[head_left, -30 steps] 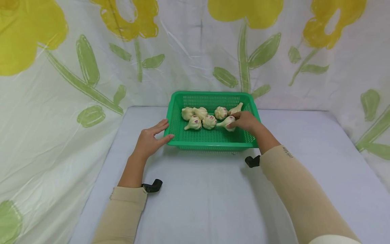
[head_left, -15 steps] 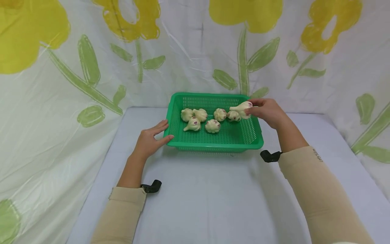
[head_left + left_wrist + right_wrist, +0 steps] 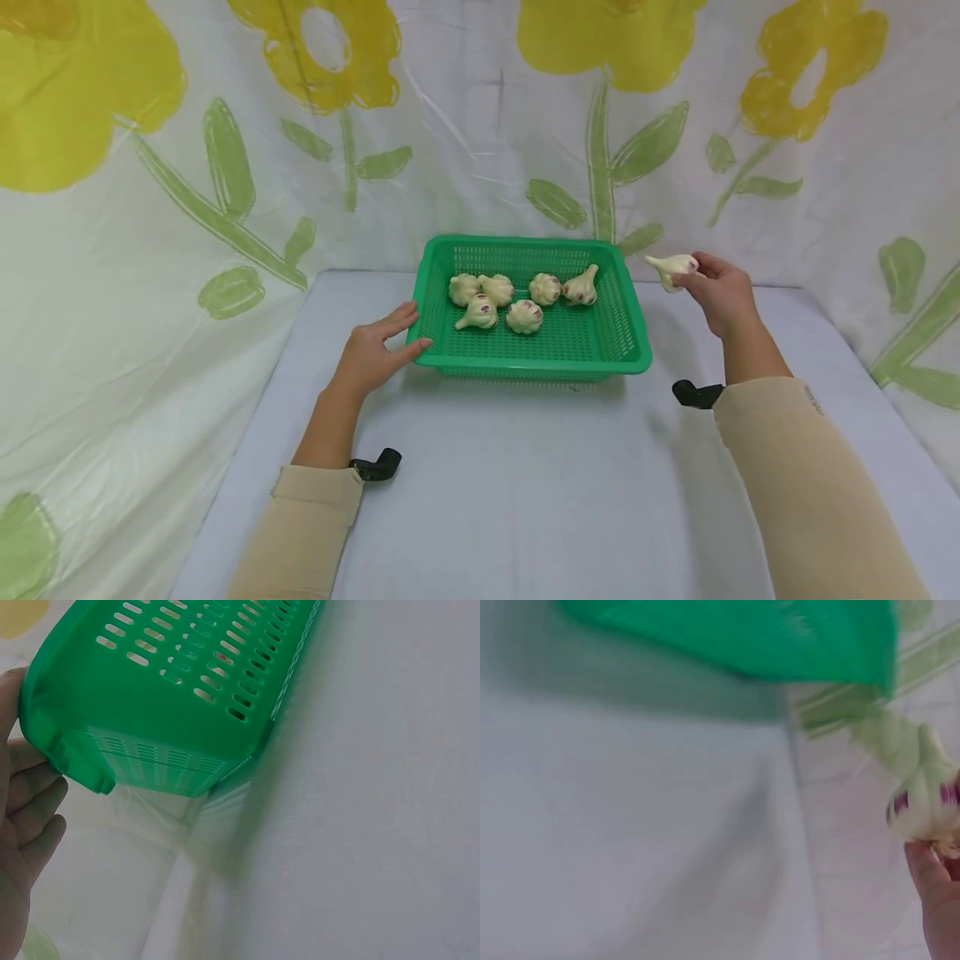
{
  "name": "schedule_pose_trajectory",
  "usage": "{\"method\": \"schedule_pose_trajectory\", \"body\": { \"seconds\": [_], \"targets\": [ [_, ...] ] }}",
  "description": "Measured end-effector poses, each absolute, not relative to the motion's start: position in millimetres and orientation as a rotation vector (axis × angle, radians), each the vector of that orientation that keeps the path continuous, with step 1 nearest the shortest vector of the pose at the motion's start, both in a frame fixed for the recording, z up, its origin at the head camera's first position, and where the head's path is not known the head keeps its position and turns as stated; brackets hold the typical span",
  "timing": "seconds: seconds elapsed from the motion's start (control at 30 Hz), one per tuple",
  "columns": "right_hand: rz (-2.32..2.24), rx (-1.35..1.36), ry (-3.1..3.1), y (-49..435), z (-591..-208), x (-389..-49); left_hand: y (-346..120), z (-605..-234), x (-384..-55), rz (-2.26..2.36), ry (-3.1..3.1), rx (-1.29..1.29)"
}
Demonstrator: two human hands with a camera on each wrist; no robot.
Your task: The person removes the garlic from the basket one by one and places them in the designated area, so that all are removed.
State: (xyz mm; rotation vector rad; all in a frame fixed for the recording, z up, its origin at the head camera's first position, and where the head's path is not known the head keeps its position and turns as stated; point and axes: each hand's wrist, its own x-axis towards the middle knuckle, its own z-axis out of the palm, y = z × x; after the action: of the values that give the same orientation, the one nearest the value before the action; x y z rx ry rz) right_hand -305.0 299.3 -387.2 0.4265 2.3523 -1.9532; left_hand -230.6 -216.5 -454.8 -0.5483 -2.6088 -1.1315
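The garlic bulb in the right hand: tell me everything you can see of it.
The garlic bulb looks creamy white and ribbed, with purple patches, a tapering stem and frayed root end. The right hand pinches it near that end, in the air to the right of the green basket, stem pointing towards the basket.

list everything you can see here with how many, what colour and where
basket: 1, green, on the table
garlic bulbs: 6, cream with some purple marks, inside the basket
single bulb: 1, cream with purple marks, beyond the basket's right end
table: 1, whitish, under the basket
flowered sheeting: number of pieces unclear, white with yellow flowers and green leaves, behind and beside the table
wrist devices: 2, black, one at each wrist
sleeves: 2, beige, on the forearms
left hand: 1, at the basket's left end
right hand: 1, gripping the single bulb
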Motion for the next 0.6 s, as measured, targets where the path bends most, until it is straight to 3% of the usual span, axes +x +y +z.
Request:
{"method": "schedule_pose_trajectory", "body": {
  "seconds": [0.2, 0.6],
  "targets": [
    [-1.716, 0.532, 2.501, 315, -420, -305, -216, -456, -230, -1.112, -2.570, -0.583],
    [-1.540, 0.599, 2.537, 332, -448, -300, -218, -457, -233, -1.066, -2.537, -0.629]
  ]
}}
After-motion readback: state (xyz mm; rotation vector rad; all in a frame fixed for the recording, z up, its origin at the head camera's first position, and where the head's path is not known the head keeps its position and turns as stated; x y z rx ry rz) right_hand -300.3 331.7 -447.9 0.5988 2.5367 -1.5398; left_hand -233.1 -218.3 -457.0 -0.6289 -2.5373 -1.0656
